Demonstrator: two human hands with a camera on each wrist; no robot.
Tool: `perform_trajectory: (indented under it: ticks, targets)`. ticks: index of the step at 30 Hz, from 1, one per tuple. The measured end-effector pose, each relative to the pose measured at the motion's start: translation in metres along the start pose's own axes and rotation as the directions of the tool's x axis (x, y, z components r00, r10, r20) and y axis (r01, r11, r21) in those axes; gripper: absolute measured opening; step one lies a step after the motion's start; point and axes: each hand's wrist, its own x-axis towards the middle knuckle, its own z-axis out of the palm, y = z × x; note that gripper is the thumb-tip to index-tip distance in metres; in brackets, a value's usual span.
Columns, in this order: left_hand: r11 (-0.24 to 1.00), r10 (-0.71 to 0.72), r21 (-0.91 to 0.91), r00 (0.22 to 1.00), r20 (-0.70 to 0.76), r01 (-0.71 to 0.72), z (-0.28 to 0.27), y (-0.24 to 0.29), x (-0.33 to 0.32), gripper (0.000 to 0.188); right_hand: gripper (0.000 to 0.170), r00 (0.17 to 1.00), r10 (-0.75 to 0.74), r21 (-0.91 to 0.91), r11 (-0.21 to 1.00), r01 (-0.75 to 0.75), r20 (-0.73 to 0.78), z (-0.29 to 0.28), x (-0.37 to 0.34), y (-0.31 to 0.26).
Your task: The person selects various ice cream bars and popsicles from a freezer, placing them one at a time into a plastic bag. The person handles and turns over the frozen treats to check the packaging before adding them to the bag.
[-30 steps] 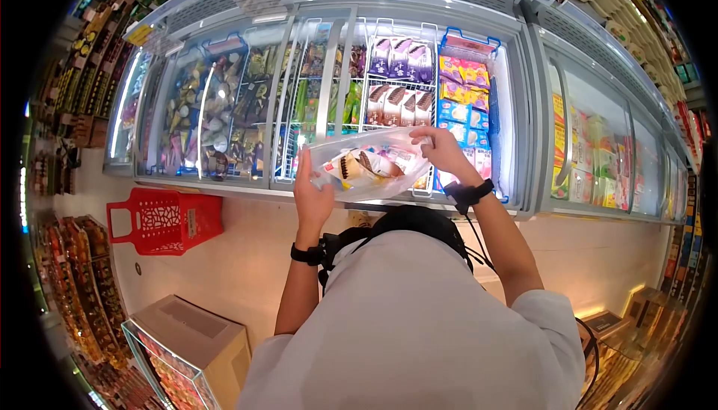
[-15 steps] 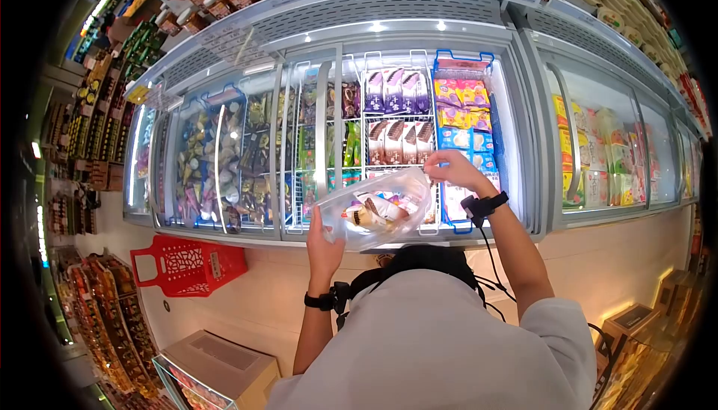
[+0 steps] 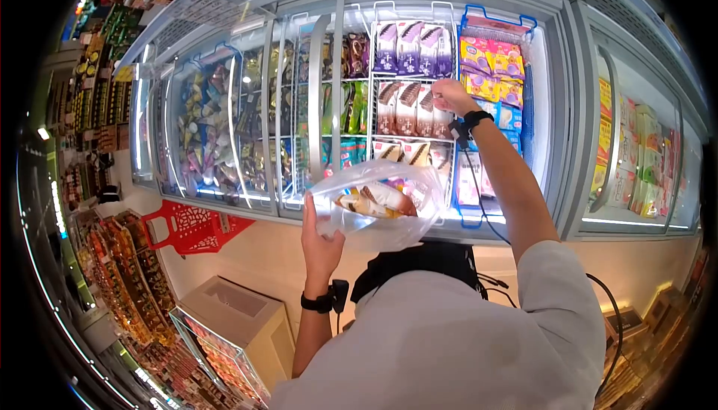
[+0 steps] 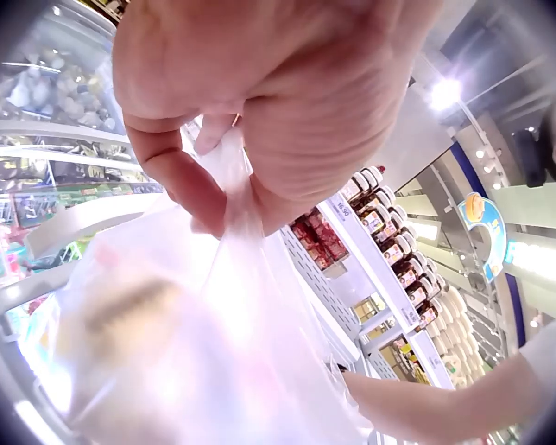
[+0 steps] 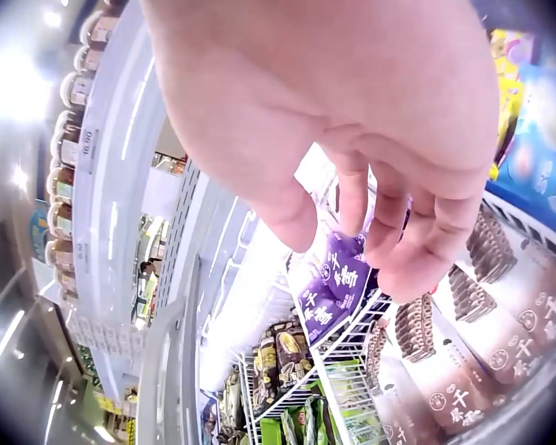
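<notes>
My left hand (image 3: 321, 249) pinches the edge of a clear plastic bag (image 3: 404, 238), its film bunched between thumb and fingers in the left wrist view. Several wrapped ice creams (image 3: 378, 201) lie inside the bag, one with a brown-and-cream wrapper. My right hand (image 3: 453, 97) is over the freezer with nothing in it, fingers loosely bent in the right wrist view. Beneath and beside it stand brown-and-white ice cream packs (image 3: 407, 107) in a white wire basket. Purple-and-white ice cream packs (image 5: 332, 287) show beyond the fingers.
The chest freezer's (image 3: 557, 103) sliding glass has a grey handle (image 3: 320, 96) left of the baskets. Pink and yellow packs (image 3: 490, 62) sit in a blue-rimmed basket at right. A red shopping basket (image 3: 191, 227) stands on the floor at left. Jars (image 4: 403, 250) line a shelf behind.
My right hand has let go of the bag's edge and moved forward over the brown packs. The left hand keeps hold of the bag, which hangs near the freezer's front edge.
</notes>
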Motion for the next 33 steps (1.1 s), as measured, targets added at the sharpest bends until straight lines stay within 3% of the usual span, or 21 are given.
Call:
perform_trajectory:
  ticks: [2,4,6,8,9,10,12,16,18,20,21,24,25,26,28,30,31,33]
  targets:
    - [0.997,-0.072,0.01,0.997,0.009,0.072,0.0,0.008,0.001,0.099,0.029,0.996,-0.006,-0.044,0.999,0.002,-0.091,0.011,0.035,-0.001]
    - [0.995,-0.099,0.01,0.995,0.001,0.099,0.004,0.01,0.001,0.098,0.03,0.986,-0.155,-0.117,0.982,0.147,-0.06,0.008,0.093,0.017]
    - [0.995,-0.098,0.005,0.995,-0.009,0.098,0.007,0.01,0.0,0.097,0.041,0.957,-0.215,-0.307,0.94,0.148,-0.197,0.014,0.135,0.026]
    - [0.993,-0.115,0.013,0.993,-0.015,0.115,0.007,0.014,0.002,0.096,0.053,0.834,-0.498,-0.606,0.747,0.273,-0.238,0.022,0.169,0.044]
    - [0.991,-0.134,0.022,0.991,-0.012,0.134,0.006,0.018,0.003,0.096,0.053,0.825,-0.509,-0.667,0.706,0.236,-0.247,0.031,0.155,0.029]
    - [0.988,-0.15,0.029,0.989,-0.011,0.15,0.007,0.02,0.005,0.095,0.053,0.869,-0.437,-0.643,0.739,0.201,-0.23,0.033,0.157,0.024]
    - [0.988,-0.153,0.011,0.988,-0.036,0.153,0.01,0.021,0.006,0.094,0.05,0.88,-0.392,-0.628,0.764,0.149,-0.267,0.043,0.165,0.018]
    - [0.981,-0.191,0.01,0.981,-0.037,0.191,0.011,0.024,0.009,0.094,0.046,0.877,-0.384,-0.669,0.737,0.102,-0.29,0.05,0.172,0.011]
    - [0.981,-0.194,0.008,0.981,-0.03,0.194,0.011,0.022,0.007,0.095,0.033,0.945,-0.205,-0.377,0.921,0.098,-0.253,0.047,0.17,0.011]
    - [0.983,-0.181,0.008,0.983,-0.022,0.181,0.01,0.018,0.007,0.095,0.024,0.989,-0.018,0.039,0.999,0.024,-0.149,0.042,0.168,0.007]
    - [0.986,-0.167,0.005,0.986,-0.019,0.167,0.01,0.016,0.008,0.096,0.02,1.0,0.006,0.045,0.999,-0.005,-0.01,0.032,0.152,-0.004]
    - [0.992,-0.124,-0.01,0.992,-0.004,0.124,0.009,0.012,0.008,0.097,0.025,0.996,-0.09,0.152,0.984,0.091,-0.017,0.03,0.077,-0.031]
    - [0.994,-0.108,-0.02,0.994,-0.002,0.108,0.009,0.011,0.01,0.097,0.035,0.986,-0.056,0.179,0.984,0.027,0.158,0.017,0.064,-0.036]
    - [0.995,-0.095,-0.03,0.995,-0.003,0.095,0.009,0.009,0.009,0.097,0.027,0.993,-0.053,0.277,0.961,0.023,0.102,0.016,0.051,-0.035]
    - [0.998,-0.059,-0.001,0.998,0.018,0.059,0.007,0.0,0.011,0.097,0.043,0.987,-0.113,0.359,0.931,0.065,0.113,0.006,0.008,-0.042]
    - [0.999,-0.038,0.007,0.999,0.034,0.038,0.006,-0.003,0.014,0.097,0.052,0.988,-0.145,0.231,0.964,0.131,0.046,0.0,-0.044,-0.059]
    - [0.999,-0.037,0.001,0.999,0.04,0.037,0.006,-0.002,0.015,0.097,0.058,0.943,-0.267,0.379,0.908,0.178,0.198,-0.006,-0.047,-0.053]
    - [1.0,0.014,0.012,0.999,0.042,-0.015,0.005,-0.005,0.013,0.096,0.061,0.939,-0.298,0.454,0.87,0.194,0.17,-0.019,-0.072,-0.041]
